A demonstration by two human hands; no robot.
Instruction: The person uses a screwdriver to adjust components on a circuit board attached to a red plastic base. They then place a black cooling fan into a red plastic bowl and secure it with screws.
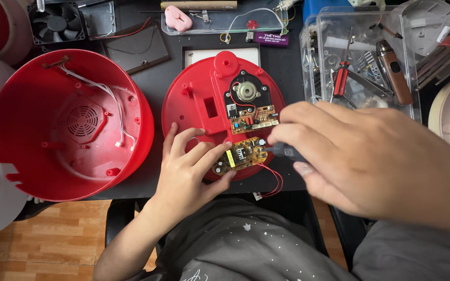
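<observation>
Circuit board [240, 155], yellow, lies on the red round base [199, 104], pinned by left hand [191, 166] fingertips. Right hand [350, 156] fingers pinch a dark tool [282, 151], its tip hidden. Purple rectangular label [271, 38] lies at the table's far edge; clear box [360, 57] contents are indistinct.

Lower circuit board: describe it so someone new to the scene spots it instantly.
Find the red round base plate at the table's centre, right of the big red bowl-shaped shell. At the plate's lower edge, between the left hand and right hand, sits the lower circuit board. Unlike the upper board below the motor, it is tilted and has a yellow block.
</observation>
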